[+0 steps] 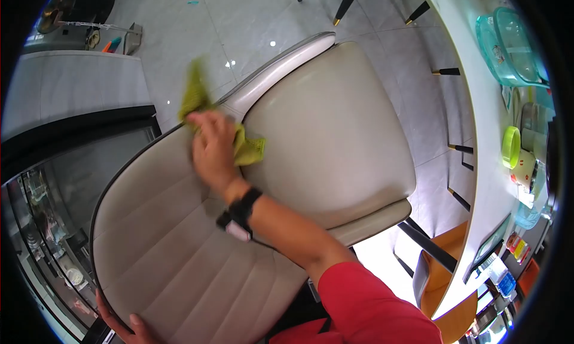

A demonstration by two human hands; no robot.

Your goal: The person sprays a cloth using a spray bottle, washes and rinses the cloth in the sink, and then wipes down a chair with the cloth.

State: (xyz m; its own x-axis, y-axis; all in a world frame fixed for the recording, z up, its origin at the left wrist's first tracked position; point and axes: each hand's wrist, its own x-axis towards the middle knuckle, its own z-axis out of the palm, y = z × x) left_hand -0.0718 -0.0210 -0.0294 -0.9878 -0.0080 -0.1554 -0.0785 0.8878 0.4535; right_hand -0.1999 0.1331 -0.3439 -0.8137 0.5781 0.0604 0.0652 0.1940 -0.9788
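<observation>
My right hand is closed on a yellow-green cloth, pressed against the chair where the side of its backrest meets the armrest. One end of the cloth flaps up past the chair edge, blurred by motion. A black band with a small device circles that wrist. The chair has beige padded upholstery, a smooth seat and a backrest with stitched lines. At the lower left, my left hand grips the dark-trimmed edge of the backrest, partly cut off by the frame.
A glass-fronted cabinet stands close on the left. To the right runs a white table bearing a teal plastic container, a lime-green ring-shaped item and other clutter. An orange-brown chair stands at lower right, on grey floor tiles.
</observation>
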